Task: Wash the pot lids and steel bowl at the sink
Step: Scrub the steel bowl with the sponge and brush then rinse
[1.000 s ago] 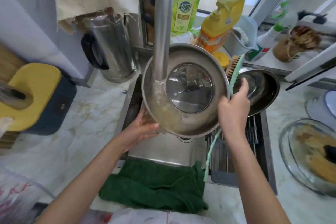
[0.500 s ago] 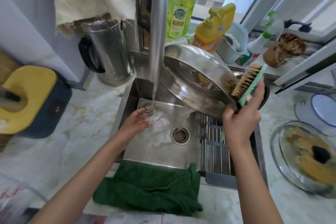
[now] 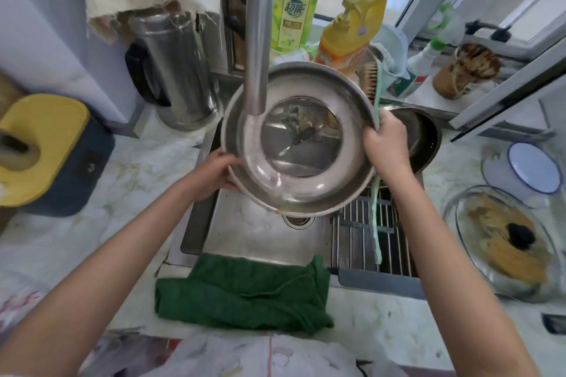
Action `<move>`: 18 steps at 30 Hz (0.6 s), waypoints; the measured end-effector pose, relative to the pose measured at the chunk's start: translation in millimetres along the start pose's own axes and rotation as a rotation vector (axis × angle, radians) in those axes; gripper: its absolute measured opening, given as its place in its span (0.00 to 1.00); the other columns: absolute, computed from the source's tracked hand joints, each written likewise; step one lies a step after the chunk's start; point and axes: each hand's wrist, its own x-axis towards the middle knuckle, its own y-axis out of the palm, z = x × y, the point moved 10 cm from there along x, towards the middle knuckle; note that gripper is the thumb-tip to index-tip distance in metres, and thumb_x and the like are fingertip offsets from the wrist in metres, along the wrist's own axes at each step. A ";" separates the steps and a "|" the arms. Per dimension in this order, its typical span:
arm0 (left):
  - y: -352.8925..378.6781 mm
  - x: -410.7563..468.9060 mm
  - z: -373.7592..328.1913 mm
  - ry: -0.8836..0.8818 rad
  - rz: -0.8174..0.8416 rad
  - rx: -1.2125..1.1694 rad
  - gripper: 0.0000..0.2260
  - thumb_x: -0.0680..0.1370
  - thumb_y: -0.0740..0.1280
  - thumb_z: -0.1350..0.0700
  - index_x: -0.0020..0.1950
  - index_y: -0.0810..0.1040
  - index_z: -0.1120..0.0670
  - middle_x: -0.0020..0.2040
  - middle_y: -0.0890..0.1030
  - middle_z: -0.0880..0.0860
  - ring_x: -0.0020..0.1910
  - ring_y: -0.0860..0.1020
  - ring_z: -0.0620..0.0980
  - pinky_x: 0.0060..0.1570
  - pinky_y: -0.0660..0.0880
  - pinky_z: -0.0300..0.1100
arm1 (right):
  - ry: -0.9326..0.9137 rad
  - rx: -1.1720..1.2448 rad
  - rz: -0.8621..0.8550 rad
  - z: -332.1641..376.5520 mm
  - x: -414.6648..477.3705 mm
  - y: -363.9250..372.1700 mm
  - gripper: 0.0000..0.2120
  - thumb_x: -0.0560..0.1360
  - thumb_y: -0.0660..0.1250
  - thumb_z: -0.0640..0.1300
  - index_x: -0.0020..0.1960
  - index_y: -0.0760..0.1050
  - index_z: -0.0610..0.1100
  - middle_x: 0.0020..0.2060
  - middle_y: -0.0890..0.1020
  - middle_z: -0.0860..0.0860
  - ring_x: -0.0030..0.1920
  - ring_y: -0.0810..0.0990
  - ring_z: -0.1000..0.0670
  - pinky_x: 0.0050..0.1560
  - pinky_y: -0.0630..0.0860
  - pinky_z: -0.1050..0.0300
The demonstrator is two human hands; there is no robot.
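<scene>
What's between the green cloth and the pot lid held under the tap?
Head view: only bare sink floor with the drain lies between the green cloth and the pot lid.

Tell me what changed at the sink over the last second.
The left hand left the water and gripped the left rim of the pot lid again; the lid swung back under the faucet. The right hand kept holding lid and brush. The green cloth stayed put.
</scene>
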 end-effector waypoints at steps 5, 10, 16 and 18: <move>-9.3 -12.3 17.7 -0.086 -0.064 -0.033 0.12 0.73 0.54 0.71 0.47 0.76 0.63 0.37 0.81 0.57 0.36 0.81 0.52 0.31 0.80 0.45 | 0.074 0.111 0.142 -4.3 20.0 38.5 0.10 0.76 0.66 0.47 0.55 0.74 0.44 0.45 0.80 0.52 0.49 0.78 0.49 0.49 0.72 0.54; -30.7 -21.8 43.2 -0.074 -0.228 -0.140 0.19 0.74 0.53 0.74 0.63 0.70 0.66 0.47 0.77 0.61 0.41 0.78 0.55 0.30 0.80 0.45 | 0.019 -0.100 -0.102 14.2 20.4 18.0 0.23 0.79 0.57 0.60 0.67 0.70 0.47 0.54 0.80 0.52 0.54 0.78 0.49 0.49 0.69 0.53; -45.8 -29.8 51.5 -0.027 -0.384 -0.307 0.21 0.75 0.53 0.74 0.68 0.67 0.65 0.58 0.77 0.63 0.47 0.80 0.55 0.35 0.82 0.46 | -0.315 -0.298 0.227 28.5 -46.4 95.8 0.17 0.78 0.63 0.55 0.65 0.72 0.53 0.50 0.81 0.53 0.46 0.80 0.51 0.42 0.72 0.56; -50.2 -31.9 50.0 0.005 -0.430 -0.300 0.22 0.76 0.54 0.74 0.69 0.66 0.64 0.61 0.76 0.64 0.48 0.80 0.55 0.35 0.82 0.46 | -0.301 -0.590 0.380 13.3 -57.9 132.7 0.18 0.78 0.61 0.58 0.64 0.74 0.52 0.52 0.81 0.51 0.50 0.81 0.47 0.43 0.71 0.55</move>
